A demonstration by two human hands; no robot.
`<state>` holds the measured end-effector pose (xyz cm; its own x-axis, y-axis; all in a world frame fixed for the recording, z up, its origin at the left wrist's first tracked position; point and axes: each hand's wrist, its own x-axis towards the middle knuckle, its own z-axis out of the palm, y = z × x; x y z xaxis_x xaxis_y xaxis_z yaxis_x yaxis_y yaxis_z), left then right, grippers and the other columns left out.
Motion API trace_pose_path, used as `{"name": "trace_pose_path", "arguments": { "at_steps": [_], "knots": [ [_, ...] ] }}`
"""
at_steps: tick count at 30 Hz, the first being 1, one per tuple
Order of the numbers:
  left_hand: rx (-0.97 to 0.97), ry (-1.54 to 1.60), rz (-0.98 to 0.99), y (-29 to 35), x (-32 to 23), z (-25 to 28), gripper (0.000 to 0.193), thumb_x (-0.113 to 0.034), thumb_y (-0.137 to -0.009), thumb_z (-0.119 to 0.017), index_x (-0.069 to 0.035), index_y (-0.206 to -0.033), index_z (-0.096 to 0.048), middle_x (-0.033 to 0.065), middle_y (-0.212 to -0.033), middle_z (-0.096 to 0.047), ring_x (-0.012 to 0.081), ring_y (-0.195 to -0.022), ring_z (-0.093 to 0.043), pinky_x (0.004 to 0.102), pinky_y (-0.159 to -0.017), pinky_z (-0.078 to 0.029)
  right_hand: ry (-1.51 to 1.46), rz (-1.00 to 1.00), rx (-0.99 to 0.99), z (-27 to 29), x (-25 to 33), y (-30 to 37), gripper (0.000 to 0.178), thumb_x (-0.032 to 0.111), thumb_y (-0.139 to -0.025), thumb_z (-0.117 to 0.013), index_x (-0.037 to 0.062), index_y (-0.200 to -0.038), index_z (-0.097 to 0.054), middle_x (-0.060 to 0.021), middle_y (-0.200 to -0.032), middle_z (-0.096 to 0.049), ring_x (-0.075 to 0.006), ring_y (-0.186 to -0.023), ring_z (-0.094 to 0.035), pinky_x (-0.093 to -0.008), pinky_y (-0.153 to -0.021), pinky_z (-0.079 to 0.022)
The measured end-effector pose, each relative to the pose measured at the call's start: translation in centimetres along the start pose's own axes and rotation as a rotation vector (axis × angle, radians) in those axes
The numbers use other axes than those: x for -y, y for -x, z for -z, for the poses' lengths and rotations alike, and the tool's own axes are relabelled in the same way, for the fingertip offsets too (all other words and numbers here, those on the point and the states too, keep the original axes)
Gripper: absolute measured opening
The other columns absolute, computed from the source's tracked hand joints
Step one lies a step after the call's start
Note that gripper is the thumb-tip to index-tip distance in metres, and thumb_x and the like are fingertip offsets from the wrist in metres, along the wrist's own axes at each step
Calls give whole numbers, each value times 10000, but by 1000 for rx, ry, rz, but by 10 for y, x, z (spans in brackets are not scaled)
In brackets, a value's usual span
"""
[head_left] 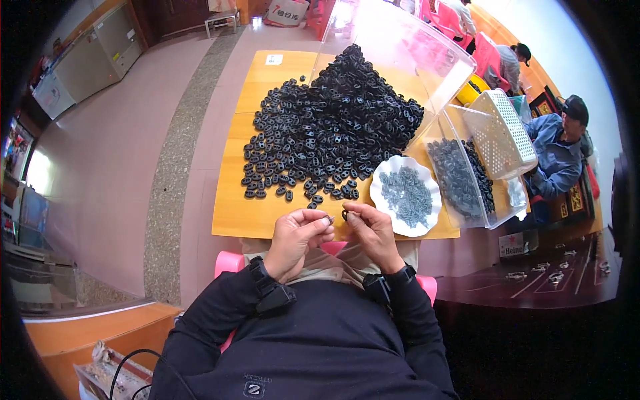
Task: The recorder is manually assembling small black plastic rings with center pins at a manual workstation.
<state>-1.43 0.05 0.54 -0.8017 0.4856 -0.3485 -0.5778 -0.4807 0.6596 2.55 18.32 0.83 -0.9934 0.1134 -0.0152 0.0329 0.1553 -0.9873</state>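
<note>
A large heap of small black oval plastic parts (pixel 333 123) covers the yellow wooden table (pixel 233 217). My left hand (pixel 297 237) pinches a tiny grey metal piece (pixel 329 219) at its fingertips, just over the table's near edge. My right hand (pixel 373 233) holds one black oval part (pixel 345 215) between thumb and forefinger, close beside the left fingertips. A white scalloped dish (pixel 385 175) at my right holds several small grey metal pieces (pixel 408 195).
A clear plastic bin (pixel 497 217) with dark parts stands right of the dish, a tilted clear lid (pixel 400 40) and a white perforated basket (pixel 500 130) behind it. Two other people sit at the far right. A pink stool (pixel 230 261) is under me.
</note>
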Motion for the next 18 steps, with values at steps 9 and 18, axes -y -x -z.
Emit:
{"name": "trace_pose_path", "arguments": {
  "at_steps": [9, 18],
  "knots": [
    [7, 2, 5, 1, 0, -1, 116, -21, -875, -620, 11, -984, -596, 93, -904, -656, 151, -764, -652, 276, -732, -564, -305, -95, 138, 4, -10, -1, 280, 24, -913, -573, -84, -1169, -538, -81, -915, -634, -133, -800, -639, -270, -718, -575],
    [12, -2, 5, 0, 1, -1, 122, -25, -878, -617, 12, -991, -590, 87, -899, -650, 152, -759, -651, 276, -728, -566, -365, -96, 162, 5, -15, -1, 295, -3, -881, -611, -72, -1160, -546, -73, -920, -629, -133, -796, -642, -270, -725, -561]
  ]
}}
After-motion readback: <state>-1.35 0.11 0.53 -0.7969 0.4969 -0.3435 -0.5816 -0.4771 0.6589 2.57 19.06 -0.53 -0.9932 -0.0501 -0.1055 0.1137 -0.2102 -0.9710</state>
